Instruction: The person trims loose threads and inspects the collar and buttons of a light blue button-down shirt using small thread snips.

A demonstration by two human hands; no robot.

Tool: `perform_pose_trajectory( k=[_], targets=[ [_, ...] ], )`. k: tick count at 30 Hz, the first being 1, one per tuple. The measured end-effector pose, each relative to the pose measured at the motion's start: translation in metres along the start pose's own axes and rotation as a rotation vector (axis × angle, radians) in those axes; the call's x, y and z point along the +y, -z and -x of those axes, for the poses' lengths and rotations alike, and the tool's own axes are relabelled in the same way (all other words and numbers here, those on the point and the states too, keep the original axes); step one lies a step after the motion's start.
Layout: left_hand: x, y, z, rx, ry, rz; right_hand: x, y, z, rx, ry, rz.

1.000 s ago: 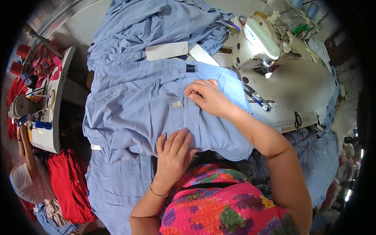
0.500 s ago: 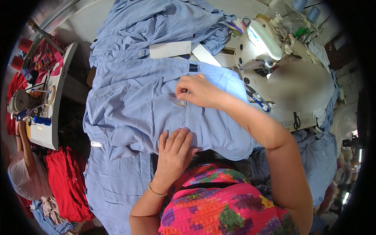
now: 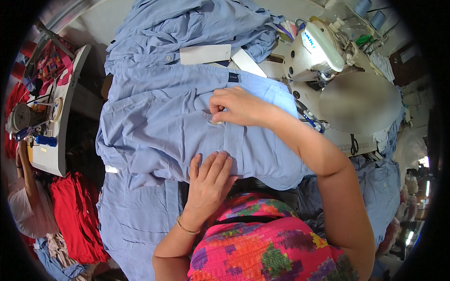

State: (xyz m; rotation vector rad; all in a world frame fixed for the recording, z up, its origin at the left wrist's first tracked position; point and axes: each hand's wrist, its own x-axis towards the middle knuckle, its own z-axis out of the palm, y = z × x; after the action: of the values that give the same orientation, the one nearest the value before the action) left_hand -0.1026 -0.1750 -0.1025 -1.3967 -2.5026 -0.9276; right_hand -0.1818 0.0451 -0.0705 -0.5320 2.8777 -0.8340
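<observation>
A light blue garment [image 3: 154,117] lies spread and wrinkled across the table in front of me, a small dark label at its far edge. My left hand [image 3: 209,178] rests on its near part, palm down with the fingers stretched out. Farther off, my right hand [image 3: 229,107] is closed, thumb and fingers curled together just above the cloth. A small whitish bit peeks out under the thumb; what it is I cannot make out. Beyond the garment lie a white paper tag [image 3: 205,54] and a second white card [image 3: 249,62].
A pile of blue garments [image 3: 183,28] fills the far side. On the right stand a white sewing machine [image 3: 311,54] and scissors [image 3: 354,144], with more blue cloth [image 3: 370,192] below. To the left are another work table [image 3: 63,112], red cloth [image 3: 77,215] and another person [image 3: 30,206].
The view has shifted slightly. Both hands keep nearly the same places on the garment; the right hand's fingers have moved only a little.
</observation>
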Motion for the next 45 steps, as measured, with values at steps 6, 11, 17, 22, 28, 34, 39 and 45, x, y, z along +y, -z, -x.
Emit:
perform_pose_trajectory(
  k=[6, 11, 17, 22, 28, 34, 39, 45],
  targets=[
    [-0.001, 0.001, 0.001, -0.007, -0.001, 0.025, -0.009, -0.003, -0.007, 0.017, 0.012, -0.029],
    [0.0, 0.002, 0.0, -0.002, -0.003, 0.023, -0.008, -0.007, -0.009, 0.027, 0.06, -0.011],
    [0.002, 0.009, -0.007, -0.034, 0.025, 0.013, -0.007, -0.009, -0.007, 0.063, 0.078, -0.061],
    [0.008, 0.005, -0.013, -0.086, 0.091, -0.063, -0.003, -0.015, -0.004, 0.117, 0.091, -0.067],
    [0.01, 0.004, -0.011, -0.065, 0.055, -0.095, 0.011, -0.012, -0.003, 0.194, 0.054, -0.417],
    [0.007, 0.004, -0.006, -0.045, 0.057, -0.063, 0.009, 0.03, 0.018, 0.082, -0.236, -0.308],
    [0.007, 0.003, -0.007, -0.046, 0.064, -0.04, 0.003, 0.028, 0.035, -0.018, -0.19, -0.153],
    [0.008, 0.006, -0.006, -0.042, 0.068, -0.013, 0.005, 0.018, 0.038, 0.025, -0.156, -0.115]
  ],
)
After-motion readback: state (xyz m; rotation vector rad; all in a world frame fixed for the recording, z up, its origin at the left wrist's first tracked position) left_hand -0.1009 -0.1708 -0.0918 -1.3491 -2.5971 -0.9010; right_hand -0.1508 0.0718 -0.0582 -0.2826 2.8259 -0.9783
